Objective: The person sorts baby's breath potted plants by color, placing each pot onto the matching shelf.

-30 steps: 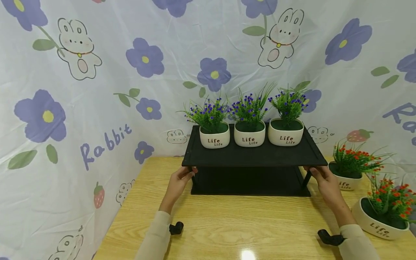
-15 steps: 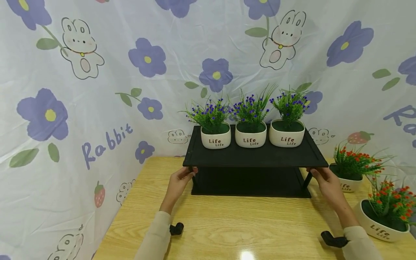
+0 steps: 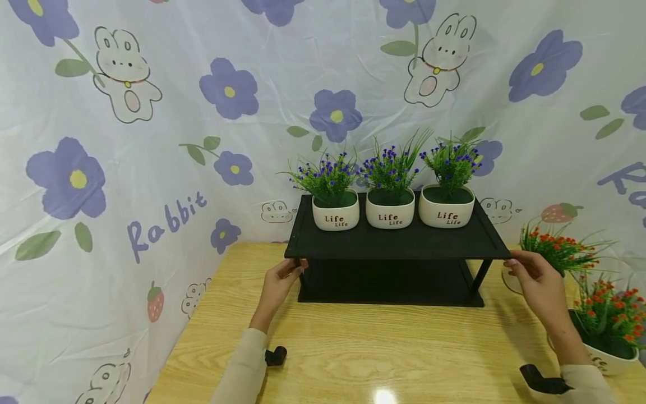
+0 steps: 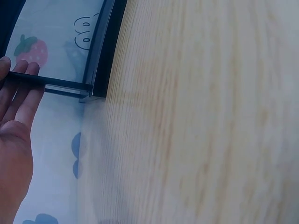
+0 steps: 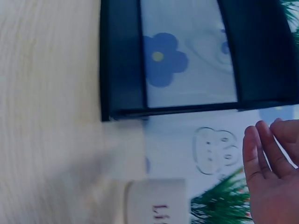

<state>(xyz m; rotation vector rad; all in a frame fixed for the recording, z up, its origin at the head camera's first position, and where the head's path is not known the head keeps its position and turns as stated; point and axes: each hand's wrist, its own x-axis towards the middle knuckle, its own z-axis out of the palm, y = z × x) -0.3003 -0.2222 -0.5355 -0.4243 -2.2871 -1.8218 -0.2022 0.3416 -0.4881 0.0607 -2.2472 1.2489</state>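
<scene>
A black two-tier shelf (image 3: 393, 244) stands on the wooden table. Three white "Life" pots line its top: the left pot (image 3: 336, 217), the middle pot (image 3: 390, 216) and the right pot (image 3: 446, 213), all with blue-purple flowers. My left hand (image 3: 276, 285) holds the front left post just under the top board; the left wrist view shows thumb and fingers on either side of that thin post (image 4: 60, 83). Beside the top board's front right corner is my right hand (image 3: 545, 289), fingers loosely extended. In the right wrist view its fingertips (image 5: 251, 130) are apart from the shelf.
At the right, behind the right hand, are two pots of red flowers, the farther plant (image 3: 557, 247) and the nearer pot (image 3: 618, 359), both partly hidden. A patterned cloth (image 3: 166, 140) hangs behind the table (image 3: 353, 348).
My right hand has let go of the front right post and moved right, out past the corner. My left hand keeps its hold, and the shelf and its pots stay in place.
</scene>
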